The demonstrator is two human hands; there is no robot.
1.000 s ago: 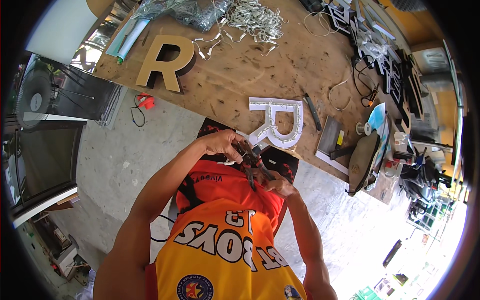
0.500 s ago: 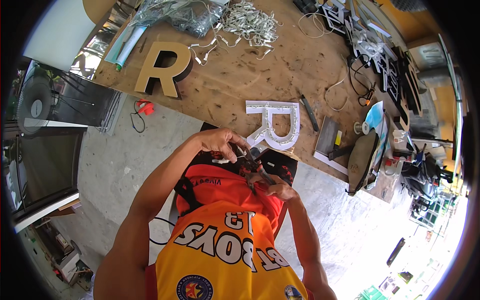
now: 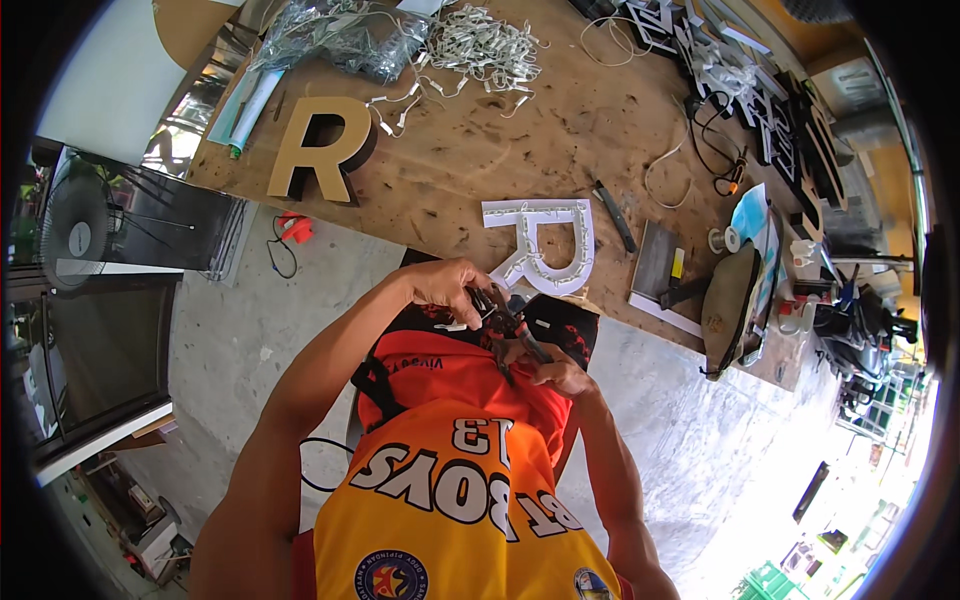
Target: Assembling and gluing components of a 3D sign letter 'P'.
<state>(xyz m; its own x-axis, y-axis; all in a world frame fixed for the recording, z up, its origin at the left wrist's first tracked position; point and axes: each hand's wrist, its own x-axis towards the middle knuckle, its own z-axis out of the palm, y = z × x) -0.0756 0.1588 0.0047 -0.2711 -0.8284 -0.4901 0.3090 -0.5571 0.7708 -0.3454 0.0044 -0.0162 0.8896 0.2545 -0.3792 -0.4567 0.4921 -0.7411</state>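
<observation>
I see both hands closed on pliers.
My left hand [image 3: 445, 285] and right hand [image 3: 560, 378] grip the pliers [image 3: 508, 322]; white letter [image 3: 545, 243] at one o'clock on the worktop [image 3: 470, 150].

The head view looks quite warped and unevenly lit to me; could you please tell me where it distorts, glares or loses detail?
Head view: fisheye bends the workbench edge and blacks out the corners; daylight washes out the lower right rim; the white letter R is bright but legible; the left hand and right hand are sharp, yet the small dark tool between them is hard to resolve.
</observation>
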